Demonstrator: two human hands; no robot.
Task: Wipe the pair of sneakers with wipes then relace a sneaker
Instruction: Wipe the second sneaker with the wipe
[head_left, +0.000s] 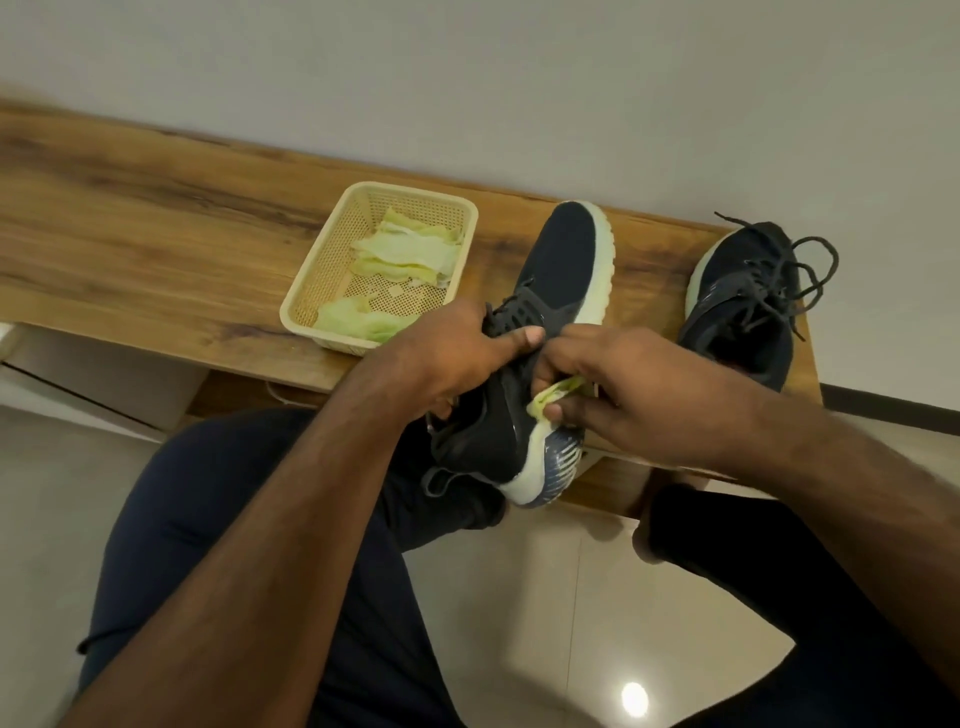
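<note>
A dark sneaker (561, 270) with a pale sole lies tilted across the front edge of the wooden bench (156, 234), toe pointing away from me. My left hand (457, 358) grips its upper around the lacing area. My right hand (623, 395) presses a crumpled yellow-green wipe (558, 395) against the sneaker's side near the heel. The second dark sneaker (743, 306) stands on the bench at the right, laces loose and spread. Part of the held sneaker is hidden by my hands.
A cream plastic basket (311, 306) with several yellow-green wipes (405, 249) sits on the bench left of the sneakers. My knees in dark trousers are below the bench edge, over a glossy tiled floor (519, 597). A pale wall rises behind the bench.
</note>
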